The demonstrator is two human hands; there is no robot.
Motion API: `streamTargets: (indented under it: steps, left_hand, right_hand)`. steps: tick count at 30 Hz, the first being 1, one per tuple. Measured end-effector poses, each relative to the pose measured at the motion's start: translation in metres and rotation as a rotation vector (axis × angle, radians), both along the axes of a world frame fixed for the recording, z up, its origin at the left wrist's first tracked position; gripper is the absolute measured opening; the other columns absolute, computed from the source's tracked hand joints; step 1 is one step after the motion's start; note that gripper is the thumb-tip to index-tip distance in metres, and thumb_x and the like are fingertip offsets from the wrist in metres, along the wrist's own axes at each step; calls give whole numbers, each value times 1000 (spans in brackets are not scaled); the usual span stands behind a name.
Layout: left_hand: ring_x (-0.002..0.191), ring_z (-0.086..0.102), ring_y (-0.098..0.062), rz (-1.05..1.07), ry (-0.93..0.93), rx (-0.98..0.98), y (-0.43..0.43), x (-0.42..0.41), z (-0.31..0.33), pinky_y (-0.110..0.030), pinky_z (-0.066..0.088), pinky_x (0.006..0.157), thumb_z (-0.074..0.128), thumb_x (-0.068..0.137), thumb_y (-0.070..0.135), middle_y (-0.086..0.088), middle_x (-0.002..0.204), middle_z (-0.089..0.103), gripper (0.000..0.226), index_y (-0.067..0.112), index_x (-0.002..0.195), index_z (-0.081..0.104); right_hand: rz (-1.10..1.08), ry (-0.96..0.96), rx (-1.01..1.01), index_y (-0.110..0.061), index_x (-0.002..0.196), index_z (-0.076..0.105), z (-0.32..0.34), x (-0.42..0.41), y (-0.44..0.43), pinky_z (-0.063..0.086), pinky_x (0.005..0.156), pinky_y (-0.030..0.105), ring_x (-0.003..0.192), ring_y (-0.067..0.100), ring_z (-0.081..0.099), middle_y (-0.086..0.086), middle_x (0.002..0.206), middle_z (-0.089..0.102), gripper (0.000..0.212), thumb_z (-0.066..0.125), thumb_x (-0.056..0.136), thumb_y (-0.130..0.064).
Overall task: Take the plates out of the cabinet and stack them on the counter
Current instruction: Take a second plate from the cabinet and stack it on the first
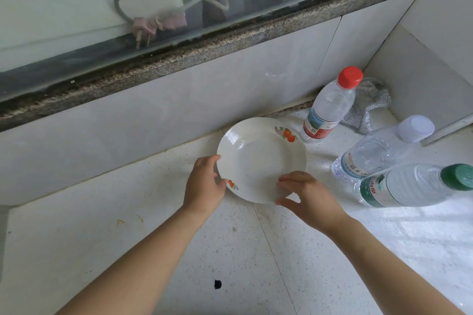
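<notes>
- A white plate (261, 161) with small fruit prints on its rim sits level over the counter (153, 225), close to the tiled wall (153, 115). I cannot tell whether it rests fully on the surface.
- The left hand (204, 184) grips the plate's left rim, thumb on top and fingers curled round the edge.
- The right hand (309, 199) pinches the near-right rim, fingers above and thumb at the edge below.
- Just right of the plate stands a red-capped bottle (330, 107).
- Further right are a white-capped bottle (378, 151) and a green-capped bottle (409, 186), side by side.
- A mesh cloth (368, 105) lies in the corner behind the red-capped bottle.
- A plug (144, 28) hangs behind the window glass above.
</notes>
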State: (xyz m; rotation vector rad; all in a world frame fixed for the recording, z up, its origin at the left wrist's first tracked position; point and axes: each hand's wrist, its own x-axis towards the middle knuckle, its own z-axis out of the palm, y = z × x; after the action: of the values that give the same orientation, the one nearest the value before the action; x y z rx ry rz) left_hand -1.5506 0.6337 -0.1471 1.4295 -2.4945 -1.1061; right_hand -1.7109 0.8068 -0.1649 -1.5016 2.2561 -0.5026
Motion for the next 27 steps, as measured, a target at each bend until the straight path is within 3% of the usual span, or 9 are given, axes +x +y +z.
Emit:
streamTargets:
  steps: [3,7,14,23,27]
  left_hand:
    - [121,48,-14,-241,-3,-132,4,3,1,-16,36,96,61,87,13,3,137,44,48,18,133,48]
    - [119,48,-8,-522,-29,-152,11,1,1,-15,37,93,58,90,21,10,130,53,36,23,126,57]
    - [121,46,-6,-618,-98,-137,8,-4,-8,-16,33,98,56,88,43,12,127,58,38,27,122,60]
    - [121,48,-7,-715,-143,-202,3,-9,-3,-18,34,97,52,89,47,12,129,57,41,27,124,60]
    - [122,46,-8,-718,-170,-216,8,-9,1,-20,32,99,49,91,45,11,131,56,41,26,127,57]
  right_hand:
    - [35,27,7,-15,94,74,-2,0,0,51,83,30,104,22,62,0,108,70,30,80,69,-29]
    - [40,32,-20,-19,89,74,-4,0,0,54,76,31,99,24,65,-1,102,71,27,83,65,-26]
    - [22,0,-52,-20,87,74,-7,1,1,53,73,29,95,24,65,-1,98,71,28,85,62,-24]
    - [-24,16,-53,-23,87,74,-9,3,0,51,69,27,96,21,64,-4,99,70,26,84,63,-24]
    - [-61,-14,-4,-22,99,72,-5,5,-1,49,79,28,110,18,57,-5,112,66,28,78,72,-27]
